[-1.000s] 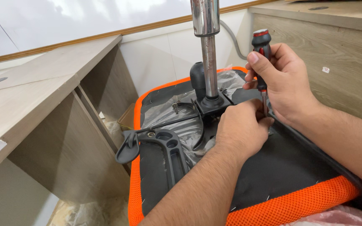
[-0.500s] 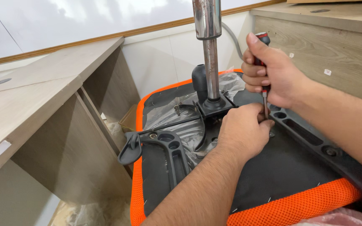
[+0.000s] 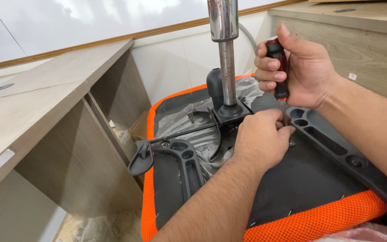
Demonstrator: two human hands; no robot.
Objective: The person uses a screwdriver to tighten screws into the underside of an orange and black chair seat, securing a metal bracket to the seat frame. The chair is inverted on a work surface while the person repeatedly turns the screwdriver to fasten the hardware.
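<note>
The right hand (image 3: 298, 71) is raised above the upturned black chair seat base with orange mesh edging (image 3: 310, 219), fingers wrapped tight in a fist around the dark red-and-black screwdriver handle (image 3: 277, 67), forearm entering from the right. The screwdriver stands nearly upright, long axis vertical, tip pointing down at the seat underside just beside the black plastic armrest bracket (image 3: 332, 143). The left hand (image 3: 260, 139) lies knuckles-up on the seat beside the chrome gas-lift column (image 3: 224, 49), fingertips (image 3: 285, 130) pinched together around the shaft near its tip.
</note>
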